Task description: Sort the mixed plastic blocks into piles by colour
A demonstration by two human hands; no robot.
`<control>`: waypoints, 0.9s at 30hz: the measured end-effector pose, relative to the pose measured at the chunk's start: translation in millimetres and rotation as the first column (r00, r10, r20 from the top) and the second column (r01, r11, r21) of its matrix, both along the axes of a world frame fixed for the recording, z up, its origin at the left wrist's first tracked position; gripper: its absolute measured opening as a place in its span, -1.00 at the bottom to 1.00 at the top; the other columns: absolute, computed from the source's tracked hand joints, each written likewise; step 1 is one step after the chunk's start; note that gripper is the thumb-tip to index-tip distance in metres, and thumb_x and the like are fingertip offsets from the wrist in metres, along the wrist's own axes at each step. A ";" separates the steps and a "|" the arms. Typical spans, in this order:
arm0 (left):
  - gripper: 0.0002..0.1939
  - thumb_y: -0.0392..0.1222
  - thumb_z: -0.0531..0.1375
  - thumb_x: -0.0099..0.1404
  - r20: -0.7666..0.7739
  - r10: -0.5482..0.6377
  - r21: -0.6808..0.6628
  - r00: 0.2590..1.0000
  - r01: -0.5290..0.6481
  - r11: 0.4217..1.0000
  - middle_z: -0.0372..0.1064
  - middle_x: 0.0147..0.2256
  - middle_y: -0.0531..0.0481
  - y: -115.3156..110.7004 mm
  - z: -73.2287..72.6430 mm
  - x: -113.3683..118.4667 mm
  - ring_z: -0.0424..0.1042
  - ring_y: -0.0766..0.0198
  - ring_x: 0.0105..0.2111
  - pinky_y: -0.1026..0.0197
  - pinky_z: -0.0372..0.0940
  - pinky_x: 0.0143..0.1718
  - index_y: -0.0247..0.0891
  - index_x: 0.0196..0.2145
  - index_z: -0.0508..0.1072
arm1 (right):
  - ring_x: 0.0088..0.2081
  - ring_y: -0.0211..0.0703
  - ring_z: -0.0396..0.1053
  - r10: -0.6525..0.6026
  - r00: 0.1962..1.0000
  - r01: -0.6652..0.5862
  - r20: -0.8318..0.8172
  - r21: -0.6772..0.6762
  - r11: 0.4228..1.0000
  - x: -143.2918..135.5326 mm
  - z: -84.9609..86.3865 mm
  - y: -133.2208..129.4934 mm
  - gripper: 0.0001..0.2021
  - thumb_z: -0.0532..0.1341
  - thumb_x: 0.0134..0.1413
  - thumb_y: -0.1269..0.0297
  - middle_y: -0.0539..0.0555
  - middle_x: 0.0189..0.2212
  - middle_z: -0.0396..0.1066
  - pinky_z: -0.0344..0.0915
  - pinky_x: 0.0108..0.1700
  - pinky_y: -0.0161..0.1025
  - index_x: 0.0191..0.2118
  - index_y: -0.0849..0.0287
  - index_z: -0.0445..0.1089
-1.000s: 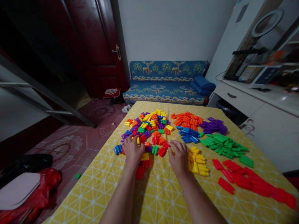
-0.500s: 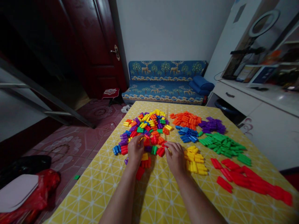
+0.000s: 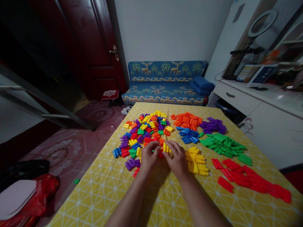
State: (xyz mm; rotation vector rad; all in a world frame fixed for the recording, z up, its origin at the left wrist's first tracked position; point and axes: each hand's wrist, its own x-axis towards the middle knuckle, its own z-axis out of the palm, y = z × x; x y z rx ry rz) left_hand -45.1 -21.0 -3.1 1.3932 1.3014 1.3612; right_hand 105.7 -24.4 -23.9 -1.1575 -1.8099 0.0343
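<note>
My right hand (image 3: 176, 156) has its fingers closed on a yellow piece (image 3: 166, 147), near the table's middle. Just left of it, my left hand (image 3: 150, 156) has its thumb and fingers curled together; what they hold, if anything, is too hidden to name. A mixed pile of coloured plastic pieces (image 3: 148, 124) lies beyond and left of my hands. Close to my right hand is a heap of yellow pieces (image 3: 197, 161). Behind that sit blue pieces (image 3: 188, 135) and orange pieces (image 3: 187, 120).
Farther right on the yellow patterned tablecloth (image 3: 99, 195) are purple (image 3: 213, 125), green (image 3: 222, 145) and red heaps (image 3: 255, 183). A blue sofa (image 3: 163, 86) stands behind the table, a white cabinet (image 3: 272, 126) at right, and a red stool (image 3: 110, 94) by the door.
My left hand has moved right, closer to my right hand, uncovering pieces at the pile's near left. A yellow piece is now in my right hand's fingers. The view has shifted slightly.
</note>
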 end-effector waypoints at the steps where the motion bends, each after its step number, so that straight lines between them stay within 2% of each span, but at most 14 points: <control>1: -0.80 -0.19 0.19 0.19 -0.052 0.026 0.014 0.998 -0.025 1.000 0.54 -0.30 -0.10 0.3 0.8 -3.6 0.51 0.21 -0.31 0.23 0.38 -0.26 -0.31 -0.24 0.52 | 0.00 -0.02 0.35 -0.081 0.996 0.081 0.032 0.005 0.997 5.8 0.0 1.6 -0.62 0.21 0.15 0.30 0.16 -0.02 0.39 0.28 0.04 -0.05 0.10 0.09 0.34; 3: -0.79 -0.19 0.15 0.23 -0.176 0.088 0.074 0.980 -0.076 0.994 0.55 -0.29 -0.08 1.7 3.3 -13.2 0.51 0.23 -0.32 0.24 0.37 -0.28 -0.28 -0.23 0.53 | -0.04 0.02 0.35 -0.239 0.967 0.240 0.084 0.004 0.971 18.8 -1.3 5.0 -0.64 0.22 0.13 0.25 0.18 -0.04 0.41 0.24 0.01 -0.02 0.06 0.13 0.37; 5: -0.77 -0.20 0.11 0.25 -0.299 0.159 0.135 0.941 -0.123 0.983 0.55 -0.29 -0.07 4.4 5.9 -25.3 0.50 0.24 -0.35 0.25 0.36 -0.31 -0.26 -0.23 0.53 | -0.10 0.02 0.35 -0.345 0.927 0.351 0.145 -0.017 0.936 31.3 -4.3 7.7 -0.68 0.21 0.13 0.26 0.17 -0.08 0.44 0.20 -0.03 -0.02 0.01 0.15 0.41; 8: -0.75 -0.19 0.10 0.25 -0.435 0.230 0.161 0.871 -0.175 0.971 0.56 -0.28 -0.06 10.0 10.1 -47.1 0.50 0.24 -0.37 0.25 0.35 -0.32 -0.23 -0.21 0.54 | -0.14 0.04 0.31 -0.406 0.885 0.426 0.227 -0.046 0.904 41.8 -8.9 9.0 -0.73 0.18 0.12 0.31 0.19 -0.14 0.46 0.12 -0.01 0.03 -0.06 0.15 0.46; 11: -0.75 -0.15 0.13 0.24 -0.540 0.194 0.094 0.819 -0.171 0.981 0.56 -0.32 -0.06 12.8 18.5 -71.7 0.51 0.23 -0.37 0.26 0.33 -0.33 -0.24 -0.22 0.55 | -0.03 0.11 0.25 -0.418 0.878 0.436 0.232 -0.031 0.899 38.4 -8.8 7.4 -0.71 0.14 0.13 0.37 0.23 -0.03 0.42 0.05 0.05 0.13 -0.04 0.15 0.45; 14: -0.78 -0.10 0.19 0.18 -0.653 0.120 0.001 0.748 -0.157 0.988 0.54 -0.39 -0.04 7.9 31.9 -93.7 0.47 0.23 -0.43 0.26 0.29 -0.38 -0.24 -0.29 0.57 | 0.06 0.07 0.22 -0.319 0.932 0.326 0.171 -0.012 0.945 24.4 -4.1 4.7 -0.70 0.11 0.17 0.39 0.20 0.04 0.38 0.09 0.09 0.09 -0.01 0.12 0.44; 16: -0.75 -0.07 0.25 0.11 -0.704 -0.052 -0.119 0.708 -0.046 0.992 0.53 -0.37 -0.03 1.0 39.1 -103.4 0.46 0.21 -0.42 0.25 0.28 -0.39 -0.22 -0.27 0.58 | 0.03 0.01 0.26 -0.197 0.973 0.199 0.120 -0.001 0.980 12.9 -0.6 2.6 -0.74 0.10 0.20 0.37 0.17 -0.01 0.40 0.16 0.08 0.02 -0.05 0.12 0.45; 19: -0.49 -0.14 0.36 -0.04 -0.697 -0.258 -0.245 0.669 0.117 0.963 0.50 -0.15 -0.09 -8.9 40.8 -107.8 0.48 0.17 -0.30 0.24 0.32 -0.31 -0.17 -0.07 0.53 | -0.04 -0.04 0.31 -0.031 0.994 0.035 0.101 -0.037 0.999 -2.2 3.1 -1.5 -0.78 0.13 0.21 0.32 0.14 -0.10 0.44 0.23 0.04 -0.04 -0.09 0.13 0.46; 21: -0.32 -0.23 0.40 -0.14 -0.716 -0.286 -0.246 0.637 0.153 0.957 0.40 0.02 -0.13 -12.1 37.1 -104.4 0.47 0.10 -0.15 0.22 0.34 -0.20 -0.11 0.02 0.47 | -0.07 -0.05 0.33 0.047 0.991 -0.035 0.128 -0.095 0.995 -8.8 4.0 -4.2 -0.79 0.19 0.17 0.30 0.12 -0.13 0.46 0.25 0.01 -0.06 -0.10 0.12 0.47; 23: -0.28 -0.29 0.40 -0.16 -0.762 -0.265 -0.230 0.591 0.135 0.964 0.32 0.12 -0.12 -12.1 32.9 -97.4 0.44 0.04 -0.05 0.19 0.32 -0.12 -0.05 0.03 0.46 | -0.05 -0.02 0.32 0.097 0.981 -0.070 0.167 -0.163 0.984 -12.2 4.0 -6.2 -0.75 0.27 0.08 0.27 0.11 -0.12 0.45 0.26 0.00 -0.05 -0.09 0.10 0.46; 25: -0.36 -0.29 0.36 -0.09 -0.802 -0.228 -0.210 0.552 0.097 0.973 0.33 0.12 -0.10 -9.3 29.9 -88.3 0.43 0.03 -0.03 0.17 0.31 -0.09 -0.05 0.01 0.48 | -0.01 0.01 0.29 0.121 0.972 -0.075 0.202 -0.220 0.973 -13.4 3.2 -6.9 -0.68 0.33 0.00 0.28 0.10 -0.07 0.43 0.26 0.01 -0.02 -0.06 0.07 0.46; 27: -0.50 -0.32 0.27 0.02 -0.825 -0.173 -0.173 0.537 0.051 0.984 0.41 0.03 -0.09 -5.0 27.5 -78.8 0.45 0.07 -0.06 0.18 0.31 -0.10 -0.08 -0.03 0.50 | 0.02 0.03 0.27 0.130 0.967 -0.074 0.218 -0.250 0.965 -13.6 2.1 -6.5 -0.64 0.33 -0.03 0.36 0.10 -0.04 0.41 0.27 0.04 -0.01 -0.04 0.06 0.46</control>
